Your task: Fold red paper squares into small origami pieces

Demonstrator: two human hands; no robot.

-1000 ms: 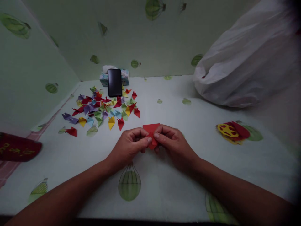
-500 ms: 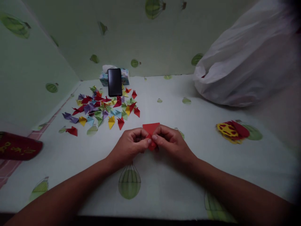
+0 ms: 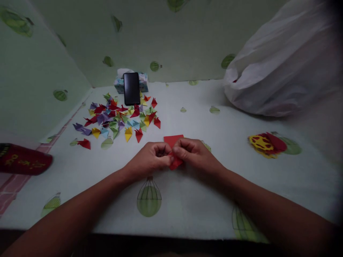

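Observation:
Between my hands is a small piece of red paper [image 3: 173, 140], partly folded, its flat upper part showing above my fingers and a creased lower part below them. My left hand [image 3: 154, 157] pinches its left side between thumb and forefinger. From the right, my right hand [image 3: 194, 153] pinches the paper near its middle, the two thumbs almost touching. My fingers hide the folds at the centre. Beyond my left hand lie several small folded paper birds [image 3: 128, 134] in red, yellow, green, purple and blue.
A black phone [image 3: 131, 89] leans against a tissue box [image 3: 119, 85] at the back. At right are a large white plastic bag [image 3: 270, 82] and yellow and red cut-outs [image 3: 259, 142]. A dark red object with yellow writing [image 3: 25, 159] lies at the left edge.
The view has tilted slightly, so the table things sit higher in the picture. Both hands keep hold of the red paper; my right thumb has shifted a little, baring more of its lower part.

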